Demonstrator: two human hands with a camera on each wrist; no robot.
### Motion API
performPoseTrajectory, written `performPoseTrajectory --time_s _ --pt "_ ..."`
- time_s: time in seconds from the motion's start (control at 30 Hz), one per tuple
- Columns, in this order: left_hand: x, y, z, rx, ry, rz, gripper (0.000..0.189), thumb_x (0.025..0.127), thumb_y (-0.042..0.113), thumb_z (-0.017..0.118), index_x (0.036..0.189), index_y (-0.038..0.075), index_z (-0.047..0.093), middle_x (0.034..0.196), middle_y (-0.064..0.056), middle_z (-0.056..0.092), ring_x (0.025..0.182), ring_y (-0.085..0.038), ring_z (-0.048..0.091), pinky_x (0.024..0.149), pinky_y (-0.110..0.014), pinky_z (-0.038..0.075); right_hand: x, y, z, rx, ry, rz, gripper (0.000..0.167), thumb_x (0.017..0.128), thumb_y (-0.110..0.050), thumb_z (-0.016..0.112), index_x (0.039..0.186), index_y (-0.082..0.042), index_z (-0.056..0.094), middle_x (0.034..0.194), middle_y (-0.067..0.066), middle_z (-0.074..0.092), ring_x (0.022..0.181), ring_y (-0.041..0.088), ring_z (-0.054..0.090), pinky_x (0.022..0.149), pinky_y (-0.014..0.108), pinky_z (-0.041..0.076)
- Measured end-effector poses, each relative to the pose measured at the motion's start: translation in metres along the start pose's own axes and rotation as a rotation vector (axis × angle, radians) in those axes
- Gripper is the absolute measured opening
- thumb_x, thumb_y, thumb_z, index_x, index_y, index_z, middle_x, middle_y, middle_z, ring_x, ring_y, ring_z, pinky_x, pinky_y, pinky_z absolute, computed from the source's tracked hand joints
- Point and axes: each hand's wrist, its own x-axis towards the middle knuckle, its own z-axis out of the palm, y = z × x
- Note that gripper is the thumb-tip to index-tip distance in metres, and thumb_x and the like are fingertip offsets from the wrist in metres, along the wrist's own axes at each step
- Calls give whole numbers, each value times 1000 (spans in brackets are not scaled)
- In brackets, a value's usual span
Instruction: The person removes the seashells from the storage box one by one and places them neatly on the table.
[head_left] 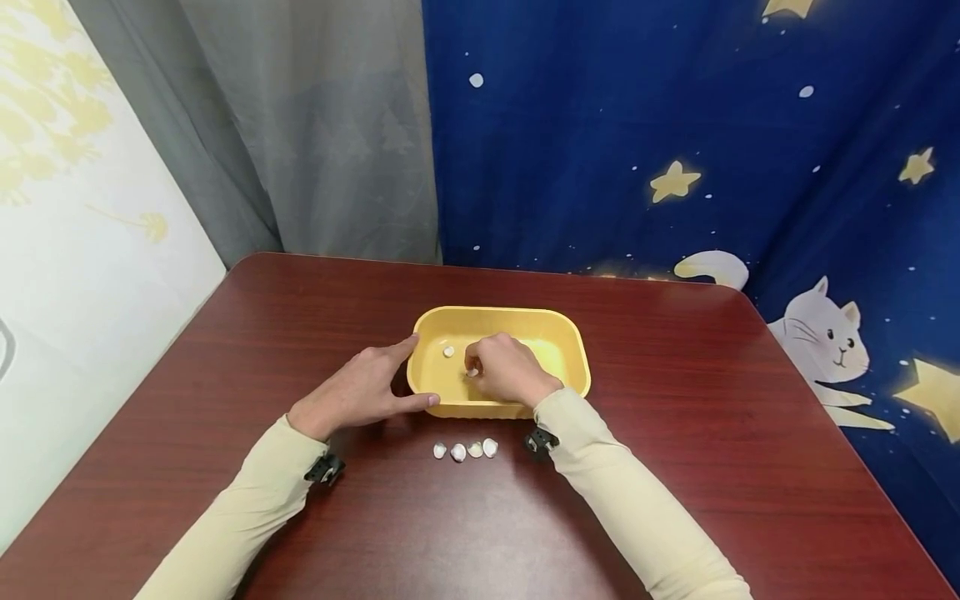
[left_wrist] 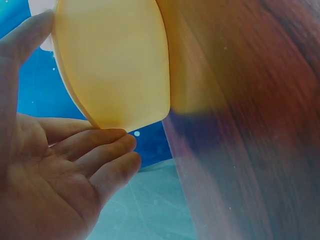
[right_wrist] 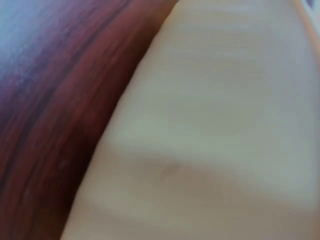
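A yellow plastic bin [head_left: 558,360] stands on the table. My left hand [head_left: 360,390] is at its left end, thumb on the near rim and fingers touching the end wall; the left wrist view shows the hand [left_wrist: 60,170] spread against the bin [left_wrist: 115,65]. Inside the bin, my right hand [head_left: 510,367] has its fingers curled, pinching a small whitish seashell [head_left: 471,373] that is partly hidden. Another shell [head_left: 447,352] lies on the bin floor to the left. The right wrist view shows only a blurred pale yellow bin wall [right_wrist: 210,115], no fingers.
Several small seashells [head_left: 475,450] lie in a row on the dark red wooden table [head_left: 675,400], in front of the bin. Behind the table hang a grey curtain [head_left: 352,125] and a blue star-patterned curtain [head_left: 555,150]. A white panel [head_left: 82,250] stands on the left.
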Motion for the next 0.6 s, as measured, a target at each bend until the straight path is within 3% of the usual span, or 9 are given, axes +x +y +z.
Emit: performPoseTrajectory --time_s 0.3,0.6 --pt "1 1 -1 1 -1 7 106 83 69 68 153 -4 36 147 -21 54 121 -29 66 101 -46 55 -16 -2 -16 18 39 -49 6 83 -19 78 80 -16 73 80 -5 72 76 12 64 64 31 53" --pt "0 1 0 -8 -12 -2 107 83 70 67 153 -4 35 149 -20 52 124 -29 64 102 -46 54 -31 -8 -30 24 56 -81 4 82 -13 75 83 -16 74 83 -5 74 80 15 68 64 30 53"
